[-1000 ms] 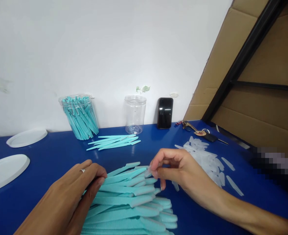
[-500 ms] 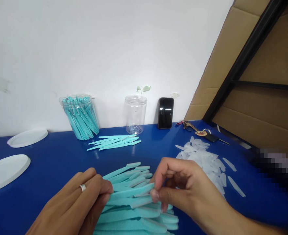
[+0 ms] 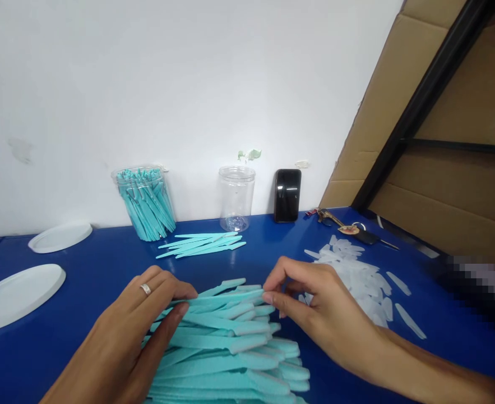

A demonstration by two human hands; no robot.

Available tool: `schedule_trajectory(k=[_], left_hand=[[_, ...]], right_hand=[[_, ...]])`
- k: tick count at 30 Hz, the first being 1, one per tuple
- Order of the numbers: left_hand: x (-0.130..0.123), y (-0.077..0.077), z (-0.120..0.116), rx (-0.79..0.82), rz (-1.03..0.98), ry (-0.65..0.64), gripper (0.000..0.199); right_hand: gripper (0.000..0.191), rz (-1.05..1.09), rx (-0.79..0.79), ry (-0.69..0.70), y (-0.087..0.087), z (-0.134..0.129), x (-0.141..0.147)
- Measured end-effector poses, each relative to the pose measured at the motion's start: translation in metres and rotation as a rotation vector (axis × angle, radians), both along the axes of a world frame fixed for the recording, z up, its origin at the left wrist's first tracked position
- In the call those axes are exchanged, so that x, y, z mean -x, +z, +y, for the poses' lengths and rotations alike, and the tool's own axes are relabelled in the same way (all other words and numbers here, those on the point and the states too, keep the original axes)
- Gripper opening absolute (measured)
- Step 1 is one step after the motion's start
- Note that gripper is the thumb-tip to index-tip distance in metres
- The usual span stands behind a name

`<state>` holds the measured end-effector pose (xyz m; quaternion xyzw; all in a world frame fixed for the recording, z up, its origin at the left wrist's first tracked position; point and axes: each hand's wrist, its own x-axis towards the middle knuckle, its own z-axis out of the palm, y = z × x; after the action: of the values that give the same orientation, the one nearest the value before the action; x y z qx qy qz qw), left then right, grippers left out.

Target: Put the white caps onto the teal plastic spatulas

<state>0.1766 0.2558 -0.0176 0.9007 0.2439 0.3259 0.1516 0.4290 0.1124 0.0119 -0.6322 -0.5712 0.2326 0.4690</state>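
Observation:
A turquoise eyebrow razor (image 3: pixel 230 298) is held level just above a pile of similar razors (image 3: pixel 213 370). My left hand (image 3: pixel 146 320), with a ring on one finger, grips its left end between thumb and fingers. At the other end, my right hand (image 3: pixel 314 297) pinches the tip between thumb and forefinger. Whether a cap sits on that tip is too small to make out. Beside my right hand lies a heap of frosted, see-through blade caps (image 3: pixel 356 275).
Against the wall stand a clear jar (image 3: pixel 146 207) full of turquoise razors, another clear jar (image 3: pixel 237 196) and a black phone (image 3: pixel 287 196). Several razors (image 3: pixel 203 244) lie before them. Keys (image 3: pixel 367 237) are at the right, two white lids (image 3: pixel 24 294) at the left.
Both hands have moved up, away from me, and now hold a razor across the far part of the pile. More of the pile shows beneath them. The view has shifted slightly left.

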Motion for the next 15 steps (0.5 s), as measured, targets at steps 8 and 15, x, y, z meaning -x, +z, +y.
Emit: schedule_trajectory(k=[8, 15], left_hand=[[0.002, 0.0, 0.02, 0.015, 0.108, -0.071, 0.022], [0.007, -0.01, 0.025, 0.055, 0.184, -0.162, 0.036]], right_hand=[[0.022, -0.285, -0.068, 0.104, -0.008, 0.004, -0.008], [0.015, -0.32, -0.043, 0.111, -0.007, 0.004, -0.008]])
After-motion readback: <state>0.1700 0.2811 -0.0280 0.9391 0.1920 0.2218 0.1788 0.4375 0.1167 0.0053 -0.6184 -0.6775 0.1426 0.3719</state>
